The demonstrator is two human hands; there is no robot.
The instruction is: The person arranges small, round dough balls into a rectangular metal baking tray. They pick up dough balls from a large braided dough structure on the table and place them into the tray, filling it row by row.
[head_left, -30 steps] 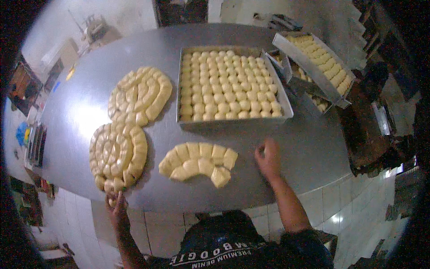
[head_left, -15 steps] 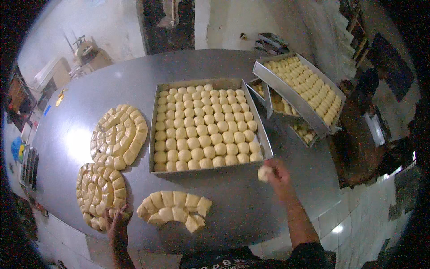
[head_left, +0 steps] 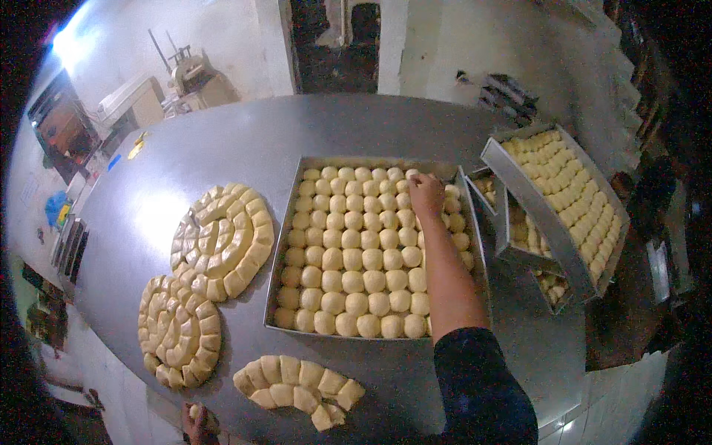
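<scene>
My right hand (head_left: pixel 427 196) reaches over the metal tray (head_left: pixel 377 162) of round dough balls. Its fingers are closed on a dough ball (head_left: pixel 412 175) at the end of the far row. Beneath that forearm some of the balls are hidden. My left hand (head_left: pixel 197 426), low at the table's near edge, is closed around a small pale piece of dough, which shows between the fingers. Just right of it lies a curved strip of cut dough (head_left: pixel 297 380). Two coils of cut dough, a nearer one (head_left: pixel 179 332) and a farther one (head_left: pixel 222 241), rest left of the tray.
Right of the tray, another filled tray (head_left: pixel 564 200) leans tilted over smaller trays (head_left: pixel 523 233) that also hold dough balls. The metal table (head_left: pixel 386 122) has a curved edge at the left. Yellow scraps (head_left: pixel 137 145) lie on its far left.
My right hand has moved from beside the tray's near right corner to its far row with a dough ball. My left hand has drawn back from the nearer coil with a dough piece.
</scene>
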